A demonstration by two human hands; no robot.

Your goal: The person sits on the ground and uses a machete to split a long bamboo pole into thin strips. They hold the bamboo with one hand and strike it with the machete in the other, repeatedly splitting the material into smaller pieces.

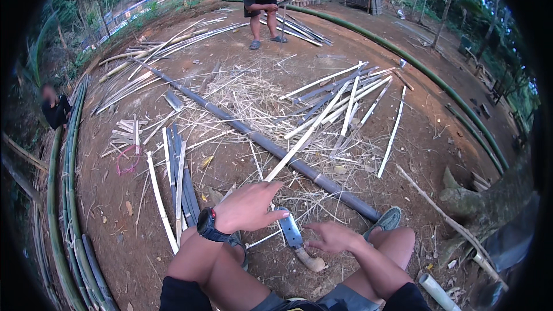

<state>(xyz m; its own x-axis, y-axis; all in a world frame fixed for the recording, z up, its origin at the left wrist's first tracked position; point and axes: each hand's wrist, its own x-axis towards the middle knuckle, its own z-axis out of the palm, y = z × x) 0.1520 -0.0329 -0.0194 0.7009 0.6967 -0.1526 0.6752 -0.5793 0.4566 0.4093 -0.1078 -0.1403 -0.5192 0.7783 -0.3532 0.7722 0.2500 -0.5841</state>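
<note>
My left hand (247,204) reaches in front of me, a dark watch (208,223) on its wrist. Its thumb stands apart from the fingers, and nothing shows in the gap between them. The near end of a long pale bamboo strip (308,138) runs behind this hand; whether they touch is hidden. My right hand (334,237) holds nothing, its index finger and thumb apart, pointing toward a broad-bladed chopping knife (292,231). The knife lies between my hands, its curved wooden handle (310,260) toward me. A dark bamboo pole (276,151) stretches diagonally across the ground beyond them.
Split bamboo strips (183,184) lie left of my legs, with more strips (340,103) at right. Shavings (242,92) cover the middle ground. Long green poles (72,196) line the left side. A person (264,3) bends over farther off. A tree trunk (495,204) stands at right.
</note>
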